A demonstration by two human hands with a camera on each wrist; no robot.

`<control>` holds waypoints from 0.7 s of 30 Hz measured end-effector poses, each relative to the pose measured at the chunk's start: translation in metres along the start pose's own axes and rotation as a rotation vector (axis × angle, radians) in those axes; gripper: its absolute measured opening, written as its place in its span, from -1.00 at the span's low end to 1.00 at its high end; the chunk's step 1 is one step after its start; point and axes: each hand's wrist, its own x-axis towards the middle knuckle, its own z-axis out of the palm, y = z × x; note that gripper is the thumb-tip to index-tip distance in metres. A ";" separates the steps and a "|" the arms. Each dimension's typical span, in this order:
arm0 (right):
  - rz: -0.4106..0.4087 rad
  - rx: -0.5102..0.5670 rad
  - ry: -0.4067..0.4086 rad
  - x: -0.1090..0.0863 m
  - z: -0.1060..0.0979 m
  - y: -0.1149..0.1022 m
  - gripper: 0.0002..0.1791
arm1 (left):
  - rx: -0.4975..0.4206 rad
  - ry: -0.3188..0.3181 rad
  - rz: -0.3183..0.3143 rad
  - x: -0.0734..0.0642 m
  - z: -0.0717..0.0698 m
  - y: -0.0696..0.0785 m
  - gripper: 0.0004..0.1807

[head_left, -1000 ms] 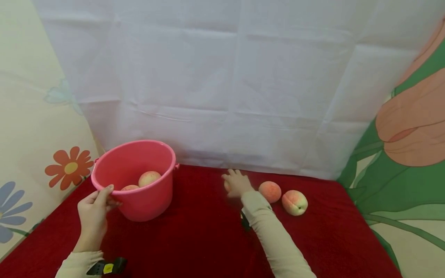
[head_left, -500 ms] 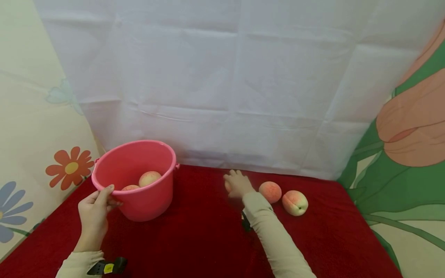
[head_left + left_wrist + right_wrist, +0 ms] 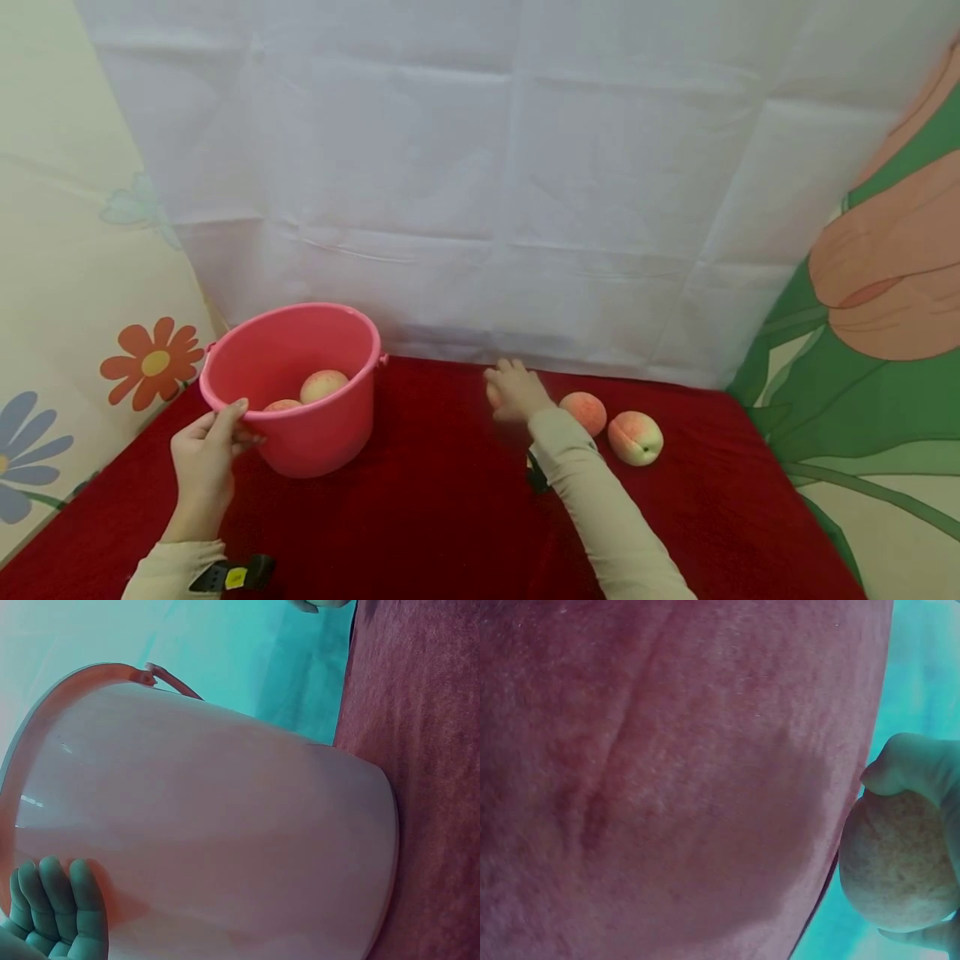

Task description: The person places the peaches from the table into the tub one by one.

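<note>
Edges slightly rightward with the right hand point(image 3: 517, 390) since a second ago. Pinches the pink bucket point(image 3: 322, 437) by its rim with the left hand point(image 3: 202, 458), peaches inside point(image 3: 323, 386). Right hand: grips another peach point(image 3: 896, 862) near the bench point(image 3: 420, 508) back edge, with two loose peaches point(image 3: 636, 438) farther right, one partly behind the sleeve point(image 3: 600, 500).

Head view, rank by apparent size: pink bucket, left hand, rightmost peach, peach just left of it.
1. Pink bucket
2. Left hand
3. Rightmost peach and neighbouring peach: not ranked; they look close, and the right sleeve seems to overlap the neighbour's edge.
</note>
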 end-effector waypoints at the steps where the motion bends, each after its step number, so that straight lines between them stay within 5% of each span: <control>1: -0.002 0.004 0.003 -0.001 -0.002 0.000 -0.33 | 0.003 0.002 -0.001 0.000 0.000 0.000 -0.74; 21: -0.083 0.069 0.067 -0.001 -0.026 -0.007 -0.31 | 0.022 -0.004 -0.013 -0.001 -0.001 -0.001 -0.77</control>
